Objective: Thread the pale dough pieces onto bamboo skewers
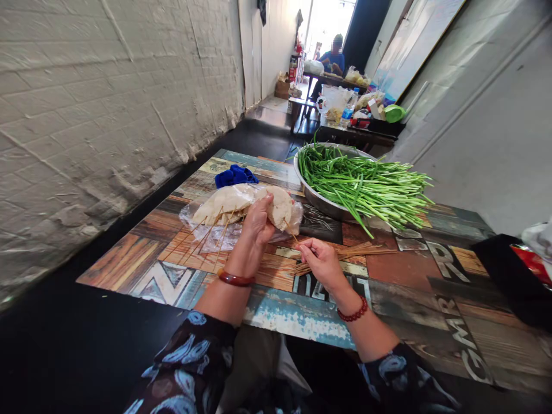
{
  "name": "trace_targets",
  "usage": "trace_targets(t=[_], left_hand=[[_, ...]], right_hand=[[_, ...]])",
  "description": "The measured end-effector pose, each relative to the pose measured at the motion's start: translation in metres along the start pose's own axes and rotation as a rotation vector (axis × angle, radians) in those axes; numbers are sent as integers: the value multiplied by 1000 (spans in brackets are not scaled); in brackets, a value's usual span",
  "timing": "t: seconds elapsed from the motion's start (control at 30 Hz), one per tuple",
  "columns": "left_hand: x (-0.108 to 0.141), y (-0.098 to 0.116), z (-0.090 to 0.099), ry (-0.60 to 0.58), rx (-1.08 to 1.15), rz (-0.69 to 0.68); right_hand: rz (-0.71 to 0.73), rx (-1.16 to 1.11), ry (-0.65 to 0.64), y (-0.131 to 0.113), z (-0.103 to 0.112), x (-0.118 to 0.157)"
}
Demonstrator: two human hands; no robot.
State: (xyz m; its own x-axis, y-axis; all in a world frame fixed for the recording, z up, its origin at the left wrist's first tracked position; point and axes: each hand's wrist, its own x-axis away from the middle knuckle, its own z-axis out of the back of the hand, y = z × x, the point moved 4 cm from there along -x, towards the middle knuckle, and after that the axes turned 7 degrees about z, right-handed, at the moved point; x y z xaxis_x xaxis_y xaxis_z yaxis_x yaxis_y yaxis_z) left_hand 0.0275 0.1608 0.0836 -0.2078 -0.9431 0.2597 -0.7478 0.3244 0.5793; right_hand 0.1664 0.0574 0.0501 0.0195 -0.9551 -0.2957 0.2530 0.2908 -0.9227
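Observation:
My left hand (259, 219) is closed on a pale, flat, round dough-like piece (280, 208), held up over the table. From its lower edge sticks a thin wooden skewer (293, 234). The fingers of my right hand (317, 257) pinch this skewer near its lower end. Left of my left hand, more pale pieces (224, 201) with several skewers in them lie on a clear plastic bag (196, 233). A bundle of loose skewers (362, 250) lies on the table beside and partly behind my right hand.
A metal bowl (317, 198) heaped with long green stalks (366, 184) stands at the back right of the patterned table (401, 293). A blue cloth (235, 176) lies behind the pale pieces. Farther back, a person (334, 60) sits at another table with bags and a bottle (348, 109).

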Motion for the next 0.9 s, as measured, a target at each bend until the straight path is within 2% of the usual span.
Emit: trace_targets(t=[0.4, 0.5, 0.67, 0.9], left_hand=[[2, -2, -3, 33, 19, 10], [5, 2, -2, -15, 29, 28], [10, 7, -2, -162, 34, 31], [9, 4, 1, -174, 31, 57]], right_hand=[[-11, -5, 3, 0, -1, 0], [-18, -37, -16, -2, 0, 0], [-35, -91, -54, -5, -1, 1], [-68, -120, -73, -8, -2, 3]])
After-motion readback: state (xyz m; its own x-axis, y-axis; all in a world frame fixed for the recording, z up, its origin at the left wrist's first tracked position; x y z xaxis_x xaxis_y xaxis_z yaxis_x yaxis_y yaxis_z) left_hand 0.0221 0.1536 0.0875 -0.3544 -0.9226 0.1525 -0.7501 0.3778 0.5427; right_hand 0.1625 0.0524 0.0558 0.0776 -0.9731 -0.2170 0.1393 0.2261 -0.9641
